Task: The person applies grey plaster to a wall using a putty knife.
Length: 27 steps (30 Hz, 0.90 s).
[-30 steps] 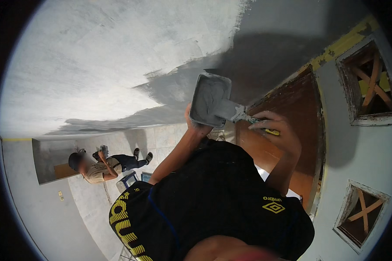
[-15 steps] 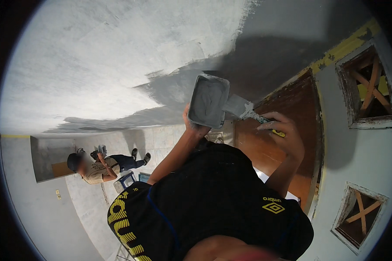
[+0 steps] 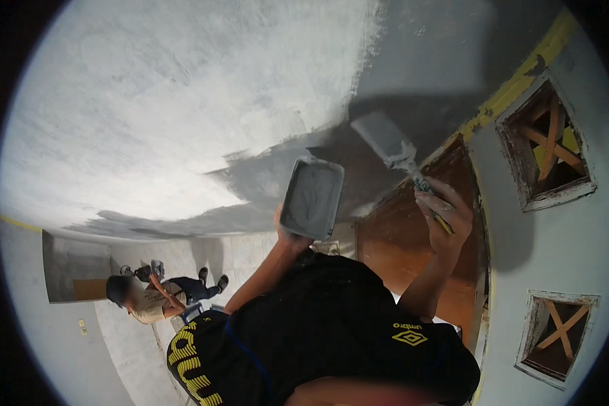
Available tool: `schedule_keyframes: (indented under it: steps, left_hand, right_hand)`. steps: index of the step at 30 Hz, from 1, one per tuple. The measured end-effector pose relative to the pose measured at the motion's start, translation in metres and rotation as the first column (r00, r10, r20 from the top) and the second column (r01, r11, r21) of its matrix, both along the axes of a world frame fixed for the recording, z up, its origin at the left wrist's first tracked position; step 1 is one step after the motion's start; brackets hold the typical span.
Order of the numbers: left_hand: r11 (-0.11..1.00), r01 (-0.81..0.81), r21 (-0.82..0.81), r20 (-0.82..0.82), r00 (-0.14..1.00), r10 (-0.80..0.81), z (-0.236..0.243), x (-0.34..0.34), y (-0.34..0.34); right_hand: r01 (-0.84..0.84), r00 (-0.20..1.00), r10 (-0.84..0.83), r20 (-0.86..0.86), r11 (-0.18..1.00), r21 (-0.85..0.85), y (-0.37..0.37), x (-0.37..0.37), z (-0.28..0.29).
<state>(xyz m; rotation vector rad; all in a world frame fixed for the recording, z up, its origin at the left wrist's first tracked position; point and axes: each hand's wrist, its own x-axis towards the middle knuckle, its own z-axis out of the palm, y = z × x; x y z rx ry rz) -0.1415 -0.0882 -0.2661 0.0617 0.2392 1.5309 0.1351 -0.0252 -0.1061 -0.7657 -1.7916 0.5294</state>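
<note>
My left hand (image 3: 285, 230) holds a rectangular tray (image 3: 311, 193) of smooth grey paste from beneath, its fingers mostly hidden behind it. My right hand (image 3: 446, 210) grips the handle of a wide putty knife (image 3: 386, 139) with a paste-smeared blade and a yellow-ended handle. The blade is raised above and right of the tray, apart from it, in front of the dark grey part of a surface (image 3: 169, 101) that is otherwise coated in patchy white. Whether the blade touches that surface I cannot tell.
A brown door (image 3: 406, 250) lies beyond my right arm. Two square openings (image 3: 548, 142) with crossed wooden slats sit in the pale right wall (image 3: 514, 250). At lower left a co-worker (image 3: 159, 301) in a beige top and cap holds tools, near a small step stool (image 3: 193, 314).
My right hand has lifted the putty knife out of the tray and up to the right. The tray and my left hand appear lower in the picture, as does much of the background.
</note>
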Motion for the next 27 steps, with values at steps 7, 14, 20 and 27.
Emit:
schedule_keyframes:
  steps: [7, 14, 20, 27]
  left_hand:
    - [0.995, 0.102, 0.021, 0.068, 0.992, -0.103, -0.003, 0.010, -0.004]
    - [0.992, 0.127, -0.011, 0.056, 0.990, -0.126, 0.007, 0.018, -0.002]
    - [0.995, 0.095, -0.042, 0.048, 0.994, -0.093, -0.001, 0.013, -0.005]
    - [0.994, 0.108, -0.029, 0.039, 0.993, -0.107, 0.001, 0.014, -0.004]
  right_hand:
    - [0.172, 0.980, -0.196, -0.020, 0.801, 0.573, 0.029, -0.038, 0.096]
    - [0.214, 0.971, -0.234, -0.046, 0.771, 0.599, 0.060, -0.079, 0.108]
    - [0.174, 0.981, -0.127, -0.149, 0.917, 0.360, 0.041, -0.100, 0.080]
    - [-0.186, 0.880, 0.122, -0.460, 0.978, -0.095, 0.037, -0.106, 0.070]
